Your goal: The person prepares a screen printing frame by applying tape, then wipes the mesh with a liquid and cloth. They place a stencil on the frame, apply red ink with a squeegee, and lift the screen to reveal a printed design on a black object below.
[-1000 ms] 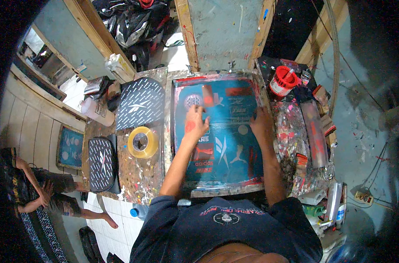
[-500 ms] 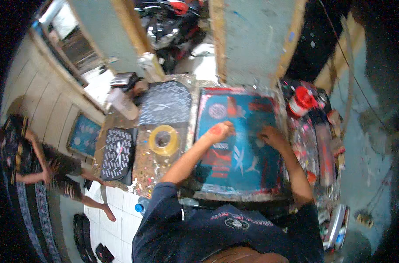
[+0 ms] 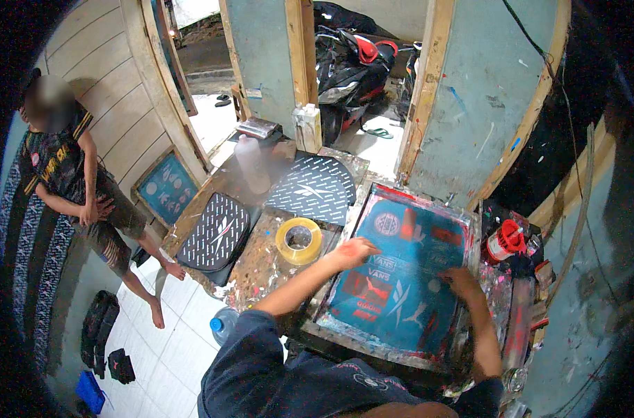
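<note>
A silk-screen printing frame (image 3: 386, 341) with a teal mesh and several printed motifs lies in front of me. My left hand (image 3: 355, 254) is over its left-hand part, fingers drawn together and pointing inward. Over the right part is my right hand (image 3: 462, 282), its fingers bent in and slightly blurred. Anything between the fingers of either hand is too small to make out. Left of the frame a roll of clear yellowish tape (image 3: 286, 245) lies flat on the stained table (image 3: 251, 268).
Patterned black panels (image 3: 216, 233) lie left, near a cloudy plastic bottle (image 3: 252, 167). Right of the frame stands a red-and-white tub (image 3: 505, 242). A person (image 3: 76, 164) stands far left. A blue-capped bottle (image 3: 221, 325) is by the table edge; a motorcycle (image 3: 351, 76) stands beyond the doorway.
My view has turned left, so the table and frame appear rotated and further right. Both hands remain over the frame, the left one with its fingers reaching further inward. The standing person shows more fully.
</note>
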The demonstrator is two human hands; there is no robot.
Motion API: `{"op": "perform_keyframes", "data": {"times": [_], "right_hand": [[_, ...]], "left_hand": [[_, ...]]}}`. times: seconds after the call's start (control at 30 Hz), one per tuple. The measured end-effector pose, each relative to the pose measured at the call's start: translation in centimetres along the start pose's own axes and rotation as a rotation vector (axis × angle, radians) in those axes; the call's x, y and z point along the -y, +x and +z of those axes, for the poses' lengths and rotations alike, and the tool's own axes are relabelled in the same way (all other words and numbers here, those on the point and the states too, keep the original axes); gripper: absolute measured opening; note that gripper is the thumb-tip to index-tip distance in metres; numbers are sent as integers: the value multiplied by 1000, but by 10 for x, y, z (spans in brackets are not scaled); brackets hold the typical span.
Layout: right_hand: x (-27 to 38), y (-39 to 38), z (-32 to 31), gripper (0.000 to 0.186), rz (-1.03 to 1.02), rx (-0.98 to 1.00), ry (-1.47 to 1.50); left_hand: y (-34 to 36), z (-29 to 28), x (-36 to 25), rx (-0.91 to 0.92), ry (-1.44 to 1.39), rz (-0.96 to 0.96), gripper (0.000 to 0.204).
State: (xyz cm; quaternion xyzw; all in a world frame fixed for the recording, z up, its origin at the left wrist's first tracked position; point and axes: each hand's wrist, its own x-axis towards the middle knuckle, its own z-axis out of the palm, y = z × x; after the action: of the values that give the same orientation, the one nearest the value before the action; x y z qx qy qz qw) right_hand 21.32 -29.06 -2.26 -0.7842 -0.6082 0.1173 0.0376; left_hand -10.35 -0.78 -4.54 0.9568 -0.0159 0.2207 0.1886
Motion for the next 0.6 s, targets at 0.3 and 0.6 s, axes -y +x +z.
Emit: {"op": "perform_keyframes", "data": {"times": [0.3,0.6], "right_hand": [[112,39,-41,51,-314,-332,221],[296,163,15,60,-435,-300,530]], "left_hand": [[-129,-97,-60,-266,356,-612,64],[-144,-79,-37,-253,380,-414,47]]}}
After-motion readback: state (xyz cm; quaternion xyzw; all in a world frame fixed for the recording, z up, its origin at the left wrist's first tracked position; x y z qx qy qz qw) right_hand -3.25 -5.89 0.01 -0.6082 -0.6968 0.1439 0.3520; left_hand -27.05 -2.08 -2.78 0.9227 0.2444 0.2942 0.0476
